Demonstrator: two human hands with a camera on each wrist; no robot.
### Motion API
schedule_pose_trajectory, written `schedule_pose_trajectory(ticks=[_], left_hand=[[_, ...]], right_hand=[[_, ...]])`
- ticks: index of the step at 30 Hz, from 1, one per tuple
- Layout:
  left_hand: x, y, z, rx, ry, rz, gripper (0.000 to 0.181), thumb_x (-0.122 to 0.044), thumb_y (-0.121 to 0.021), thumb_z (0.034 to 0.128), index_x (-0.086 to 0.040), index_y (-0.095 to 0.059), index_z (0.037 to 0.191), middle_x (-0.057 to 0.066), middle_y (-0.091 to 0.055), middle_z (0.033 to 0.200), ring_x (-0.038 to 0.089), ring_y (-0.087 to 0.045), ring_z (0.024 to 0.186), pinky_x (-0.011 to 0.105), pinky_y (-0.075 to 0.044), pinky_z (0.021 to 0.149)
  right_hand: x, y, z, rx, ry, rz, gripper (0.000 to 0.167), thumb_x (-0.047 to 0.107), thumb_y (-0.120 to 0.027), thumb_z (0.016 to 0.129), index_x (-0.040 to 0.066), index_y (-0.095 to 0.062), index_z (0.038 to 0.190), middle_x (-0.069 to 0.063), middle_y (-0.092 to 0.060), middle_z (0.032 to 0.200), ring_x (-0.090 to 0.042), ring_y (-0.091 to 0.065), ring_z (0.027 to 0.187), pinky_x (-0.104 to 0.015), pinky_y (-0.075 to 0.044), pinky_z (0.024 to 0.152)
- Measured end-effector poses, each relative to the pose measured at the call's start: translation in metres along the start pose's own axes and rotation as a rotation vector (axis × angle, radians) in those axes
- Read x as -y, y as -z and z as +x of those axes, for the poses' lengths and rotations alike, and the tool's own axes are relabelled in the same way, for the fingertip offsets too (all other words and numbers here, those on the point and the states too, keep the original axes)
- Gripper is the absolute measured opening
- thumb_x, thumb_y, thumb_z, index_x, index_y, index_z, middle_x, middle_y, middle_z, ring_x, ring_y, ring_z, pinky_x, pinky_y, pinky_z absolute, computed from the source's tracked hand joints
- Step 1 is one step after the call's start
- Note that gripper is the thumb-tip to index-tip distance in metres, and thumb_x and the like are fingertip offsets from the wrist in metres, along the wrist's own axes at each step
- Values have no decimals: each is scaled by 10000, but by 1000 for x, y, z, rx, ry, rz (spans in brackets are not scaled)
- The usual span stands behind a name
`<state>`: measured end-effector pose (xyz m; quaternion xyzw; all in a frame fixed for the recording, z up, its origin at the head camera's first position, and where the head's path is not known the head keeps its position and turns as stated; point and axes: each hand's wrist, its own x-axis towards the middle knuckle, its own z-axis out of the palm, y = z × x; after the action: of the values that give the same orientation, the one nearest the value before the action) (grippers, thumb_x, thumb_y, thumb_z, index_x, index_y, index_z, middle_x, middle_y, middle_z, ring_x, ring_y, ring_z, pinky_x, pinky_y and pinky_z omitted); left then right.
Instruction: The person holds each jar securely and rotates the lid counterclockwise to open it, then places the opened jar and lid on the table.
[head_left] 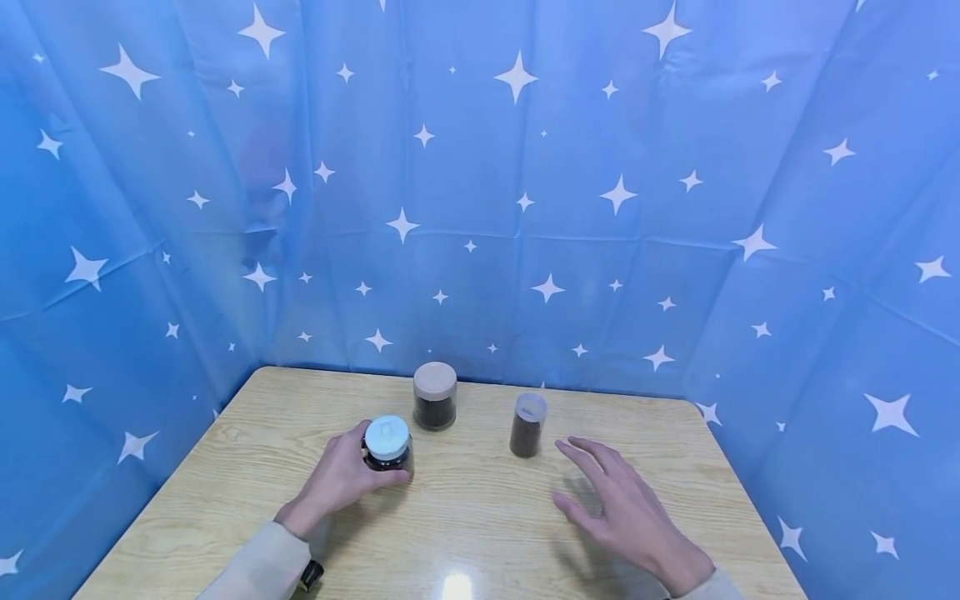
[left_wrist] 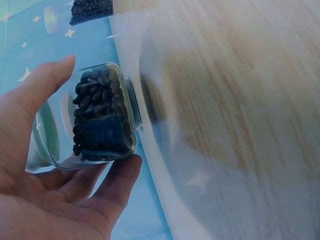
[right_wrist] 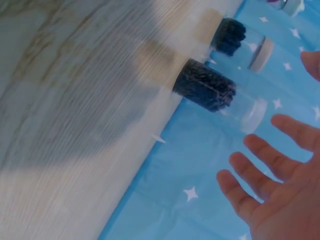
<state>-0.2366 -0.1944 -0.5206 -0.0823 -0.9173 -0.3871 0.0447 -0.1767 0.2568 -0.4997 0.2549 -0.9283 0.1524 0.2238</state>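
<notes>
My left hand (head_left: 337, 479) grips a clear jar (head_left: 387, 442) with a light blue lid, thumb on one side and fingers on the other. Dark beans (left_wrist: 102, 115) show through its wall in the left wrist view. Whether its base touches the table I cannot tell. On the right, my right hand (head_left: 626, 517) hovers over the table, fingers spread and holding nothing. Nearest to it stands a tall, narrow clear jar (head_left: 527, 429) with a whitish lid and dark contents. Farther back, a wider jar (head_left: 435, 400) with a pale lid, partly filled with something dark, stands upright.
All the jars are on or over a light wood-grain table (head_left: 480, 517). A blue curtain (head_left: 465, 167) with white stars hangs behind it and along both sides. A small black object (head_left: 311, 574) shows by the left sleeve.
</notes>
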Motion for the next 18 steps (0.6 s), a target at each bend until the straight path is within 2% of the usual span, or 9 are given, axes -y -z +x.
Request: schedule_pose_trajectory(ticks=[9,18], left_hand=[[-8,-4,-1,-16,-24,-20,855,-408,-1113,773,-55,-710,1440,132,-824,1340,350,-800,1267,587,-671,1075],[-10,-8,-4,-22,-22,-27,839,-412,-1127,747,-77,-727,1404,87,-836,1306,282,-800,1246,555,-658,1104]], right_hand=[[7,1,5,-10,24,-1,762,352,-918,995,236,-613,1684,-110,-698,1604,-374,-718,1420,-637,-662,1041],[13,-1,10,-14,35,5,742,352,-931,983,196,-648,1651,-100,-703,1600,-357,-723,1411,-613,-671,1036]])
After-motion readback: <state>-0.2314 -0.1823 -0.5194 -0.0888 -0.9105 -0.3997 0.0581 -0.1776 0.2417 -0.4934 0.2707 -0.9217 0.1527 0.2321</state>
